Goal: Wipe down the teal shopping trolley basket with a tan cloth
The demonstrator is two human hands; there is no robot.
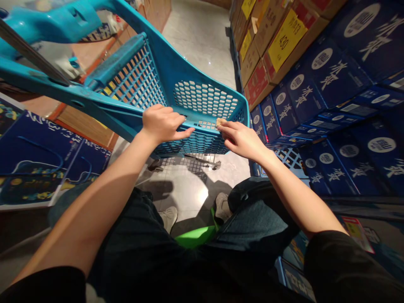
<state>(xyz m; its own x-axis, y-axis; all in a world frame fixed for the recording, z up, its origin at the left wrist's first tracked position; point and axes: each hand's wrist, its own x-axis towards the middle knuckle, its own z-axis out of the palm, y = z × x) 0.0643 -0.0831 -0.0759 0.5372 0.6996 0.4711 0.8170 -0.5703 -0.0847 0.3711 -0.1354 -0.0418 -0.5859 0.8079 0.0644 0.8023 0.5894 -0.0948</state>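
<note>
A blue plastic shopping cart basket (202,99) stands tilted in front of me, its mesh walls facing me. My left hand (162,123) rests on the basket's near rim with the fingers curled over the edge. My right hand (241,139) is closed in a pinch on a small tan scrap (220,122) pressed against the rim, just right of the left hand. I am seated low, knees in dark trousers below the basket.
Stacks of dark blue boxes (334,88) and brown cartons with a yellow price tag (285,40) line the right. Blue gift bags (38,164) lie at the left. A green stool (195,236) shows between my legs on the tiled floor (202,38).
</note>
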